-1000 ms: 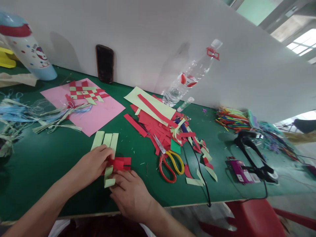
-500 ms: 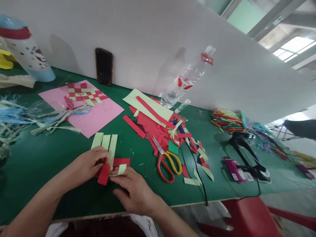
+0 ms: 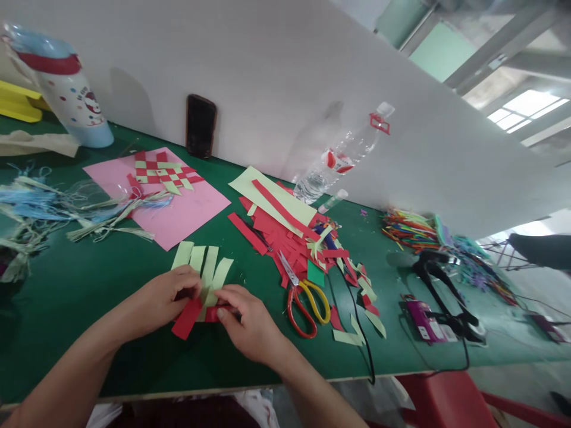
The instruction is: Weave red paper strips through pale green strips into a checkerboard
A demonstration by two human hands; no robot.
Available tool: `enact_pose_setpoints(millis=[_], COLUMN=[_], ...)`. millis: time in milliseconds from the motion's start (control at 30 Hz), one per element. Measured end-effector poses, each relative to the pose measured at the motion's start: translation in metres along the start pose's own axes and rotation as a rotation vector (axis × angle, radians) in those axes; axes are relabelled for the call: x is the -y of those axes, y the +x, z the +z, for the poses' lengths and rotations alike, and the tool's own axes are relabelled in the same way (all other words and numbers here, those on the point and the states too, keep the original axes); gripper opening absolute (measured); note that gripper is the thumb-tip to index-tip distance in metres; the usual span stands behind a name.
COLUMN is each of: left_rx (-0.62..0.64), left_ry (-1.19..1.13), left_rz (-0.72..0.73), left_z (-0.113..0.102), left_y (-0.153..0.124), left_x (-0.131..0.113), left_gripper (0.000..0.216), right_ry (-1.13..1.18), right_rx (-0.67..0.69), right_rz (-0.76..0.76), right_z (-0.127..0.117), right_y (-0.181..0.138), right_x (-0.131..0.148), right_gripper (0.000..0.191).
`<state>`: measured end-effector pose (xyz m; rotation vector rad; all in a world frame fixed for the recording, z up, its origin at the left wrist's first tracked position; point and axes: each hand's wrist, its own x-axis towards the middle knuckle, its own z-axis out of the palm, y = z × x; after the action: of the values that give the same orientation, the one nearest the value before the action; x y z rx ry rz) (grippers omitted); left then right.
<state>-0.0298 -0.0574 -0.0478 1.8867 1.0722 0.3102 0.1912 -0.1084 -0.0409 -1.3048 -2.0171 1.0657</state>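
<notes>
Several pale green paper strips [image 3: 209, 267] fan upward from a small woven piece on the table. A red paper strip [image 3: 186, 321] slants out below my left hand [image 3: 172, 303], whose fingers are curled closed on it at the piece's left side. My right hand [image 3: 250, 324] pinches a second red paper strip [image 3: 213, 314] that crosses the base of the pale strips. Its index finger rests against the rightmost pale strip. Where the strips interlace is partly hidden by my fingers.
Scissors [image 3: 307, 297] lie right of my hands, by a heap of red paper [image 3: 276, 238]. Woven red-and-green pieces [image 3: 163, 169] rest on pink paper [image 3: 196, 208]. A phone [image 3: 200, 126] and water bottle [image 3: 339, 160] stand by the wall. A black cable [image 3: 363, 333] crosses the table edge.
The rightmost pale strip, folded down over the red one before, now points up and right. My right hand has moved up, its fingers closing at the red strip. The view has shifted slightly.
</notes>
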Motion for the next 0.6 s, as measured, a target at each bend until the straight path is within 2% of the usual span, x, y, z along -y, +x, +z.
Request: enact_pose_setpoints(millis=[233, 400, 600], left_rx=[0.014, 0.020, 0.020], left_ry=[-0.012, -0.017, -0.025], left_rz=[0.025, 0.040, 0.057], left_z=[-0.001, 0.000, 0.000], left_y=[0.000, 0.000, -0.001], left_x=[0.009, 0.014, 0.019], left_gripper=[0.014, 0.014, 0.013], right_ry=[0.021, -0.070, -0.260], right_rx=[-0.010, 0.067, 0.162], right_rz=[0.034, 0.040, -0.038], right_z=[0.005, 0.001, -0.006], right_y=[0.009, 0.015, 0.022], right_x=[-0.004, 0.001, 0.012], right_gripper=[0.041, 0.045, 0.033])
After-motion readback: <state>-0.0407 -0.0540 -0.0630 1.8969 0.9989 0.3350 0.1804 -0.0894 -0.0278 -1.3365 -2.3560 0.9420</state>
